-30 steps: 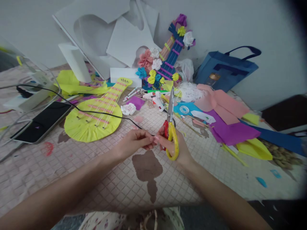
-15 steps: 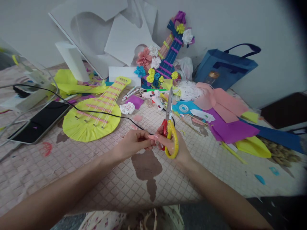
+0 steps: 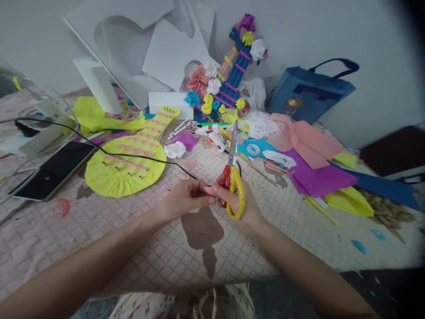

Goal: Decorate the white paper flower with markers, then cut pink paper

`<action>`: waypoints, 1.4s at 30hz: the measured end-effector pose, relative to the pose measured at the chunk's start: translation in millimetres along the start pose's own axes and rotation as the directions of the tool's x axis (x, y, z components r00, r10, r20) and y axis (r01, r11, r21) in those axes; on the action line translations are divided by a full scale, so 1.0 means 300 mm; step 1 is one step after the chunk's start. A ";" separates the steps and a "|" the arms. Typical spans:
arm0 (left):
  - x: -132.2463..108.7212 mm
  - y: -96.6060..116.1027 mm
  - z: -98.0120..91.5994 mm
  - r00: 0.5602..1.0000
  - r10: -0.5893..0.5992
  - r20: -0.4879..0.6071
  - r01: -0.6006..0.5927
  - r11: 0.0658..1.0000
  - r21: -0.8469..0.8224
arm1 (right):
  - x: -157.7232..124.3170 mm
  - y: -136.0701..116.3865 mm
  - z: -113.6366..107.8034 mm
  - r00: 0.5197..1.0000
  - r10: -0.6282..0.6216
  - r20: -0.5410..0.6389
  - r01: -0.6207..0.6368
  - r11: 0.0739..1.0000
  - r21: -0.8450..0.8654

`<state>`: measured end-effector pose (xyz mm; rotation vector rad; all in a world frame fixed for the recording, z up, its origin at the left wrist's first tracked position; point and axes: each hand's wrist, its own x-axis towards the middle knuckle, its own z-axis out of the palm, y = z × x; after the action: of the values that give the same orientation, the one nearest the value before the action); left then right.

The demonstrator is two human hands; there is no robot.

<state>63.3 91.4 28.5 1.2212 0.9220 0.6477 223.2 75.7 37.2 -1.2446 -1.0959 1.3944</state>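
Observation:
In the head view my left hand (image 3: pixel 184 201) is closed in a pinch on a small piece of pink paper (image 3: pixel 208 190). My right hand (image 3: pixel 244 201) meets it at the fingertips, its thumb on the same piece. Scissors (image 3: pixel 233 150) with one red and one yellow handle hang on my right hand, blades pointing away from me and together. The paper is mostly hidden by my fingers. To the left lies a round-bodied yellow paper guitar (image 3: pixel 126 170) with pink strips and white strings. A crumpled white paper flower (image 3: pixel 175 150) is beside it.
A black cable (image 3: pixel 142 156) crosses the yellow guitar towards my hands. A glue gun (image 3: pixel 214 138) lies beyond the scissors. Pink (image 3: pixel 303 139) and purple paper (image 3: pixel 318 177) spread to the right, before a blue bag (image 3: pixel 312 93). A phone (image 3: pixel 55 170) lies left; a blue flowered guitar (image 3: pixel 235 75) leans behind.
The view has shifted very slightly, moving the things a little left in the picture. Both hands keep their hold near each other, with only small finger movements.

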 end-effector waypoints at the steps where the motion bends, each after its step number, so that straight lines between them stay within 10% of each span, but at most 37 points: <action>1: 0.000 0.003 -0.003 1.000 0.005 -0.020 -0.006 1.000 -0.008 | 0.001 0.002 -0.002 1.000 0.001 -0.006 -0.001 1.000 0.002; 42: -0.003 0.004 -0.013 0.999 -0.032 -0.018 0.029 0.989 -0.145 | 0.012 -0.008 -0.024 0.999 0.002 0.047 0.003 0.996 -0.095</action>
<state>59.6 93.0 29.7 1.0710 0.8937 0.6917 230.3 79.8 38.5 -1.2844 -1.2064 1.3912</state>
